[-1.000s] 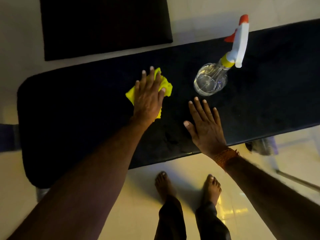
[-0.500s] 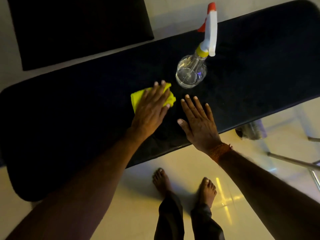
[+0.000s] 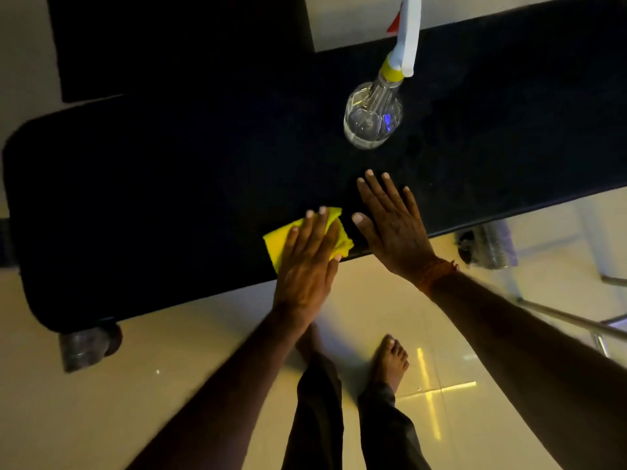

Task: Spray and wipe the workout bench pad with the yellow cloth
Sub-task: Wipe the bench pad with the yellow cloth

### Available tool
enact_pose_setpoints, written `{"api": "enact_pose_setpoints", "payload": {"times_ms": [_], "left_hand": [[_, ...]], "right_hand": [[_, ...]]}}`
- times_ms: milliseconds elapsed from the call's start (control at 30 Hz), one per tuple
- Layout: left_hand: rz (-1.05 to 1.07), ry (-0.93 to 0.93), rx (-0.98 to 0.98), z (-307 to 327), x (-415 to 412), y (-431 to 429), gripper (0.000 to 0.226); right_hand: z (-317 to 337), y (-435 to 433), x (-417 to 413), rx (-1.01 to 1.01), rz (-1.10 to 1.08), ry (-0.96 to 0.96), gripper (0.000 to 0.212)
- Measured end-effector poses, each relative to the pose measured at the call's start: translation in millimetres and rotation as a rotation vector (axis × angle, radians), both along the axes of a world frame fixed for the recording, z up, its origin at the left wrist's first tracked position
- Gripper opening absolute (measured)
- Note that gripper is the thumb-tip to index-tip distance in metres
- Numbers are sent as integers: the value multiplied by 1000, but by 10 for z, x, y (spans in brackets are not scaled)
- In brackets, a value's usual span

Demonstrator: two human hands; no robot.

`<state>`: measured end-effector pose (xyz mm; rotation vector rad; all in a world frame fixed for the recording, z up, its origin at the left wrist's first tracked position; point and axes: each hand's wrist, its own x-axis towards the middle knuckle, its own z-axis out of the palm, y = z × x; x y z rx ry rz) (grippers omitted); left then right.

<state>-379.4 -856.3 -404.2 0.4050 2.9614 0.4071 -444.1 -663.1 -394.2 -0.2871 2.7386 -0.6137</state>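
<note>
A: Bench pad (image 3: pixel 169 198): what stage is shown?
B: Wiping is judged under way. The yellow cloth (image 3: pixel 278 240) is pressed at the near edge under the flat left hand (image 3: pixel 308 262). The right hand (image 3: pixel 390 228) is laid flat beside it, and nothing is gripped. The spray bottle (image 3: pixel 373 120) is stood unheld.
A: Long axis?
B: Left to right, rounded end leftward, where wiping is judged outstanding.

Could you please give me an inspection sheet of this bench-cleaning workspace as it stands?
Surface: black bench pad, wetness not discernible.
Job's things: yellow cloth at the pad's near edge; spray bottle standing on the pad, untouched.
Clutter: nothing seen.
Grippers: left hand presses the cloth with straight fingers; right hand flat on the pad beside it.
Cables: nothing seen.
Surroundings: pale tiled floor, second dark pad behind, metal frame bars at right.
</note>
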Motion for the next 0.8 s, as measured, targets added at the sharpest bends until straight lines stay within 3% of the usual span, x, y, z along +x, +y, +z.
{"api": "enact_pose_setpoints", "payload": {"times_ms": [200,400,567,733,800], "left_hand": [[322,13,-94,39,-390,299,56],[112,3,-139,-10,-222,452,59],[358,8,-145,10,-630,324,56],[27,4,-204,7,-480,355,61],[6,2,-199,17,-676,203,62]], "right_hand": [[-25,206,-47,-21,60,19,67],[-43,248,-80,-105,27,27,71],[-51,242,-116,-102,33,22,65],[-23,265,-227,-80,54,7,63],[-25,267,-246,-67,49,17,67]]}}
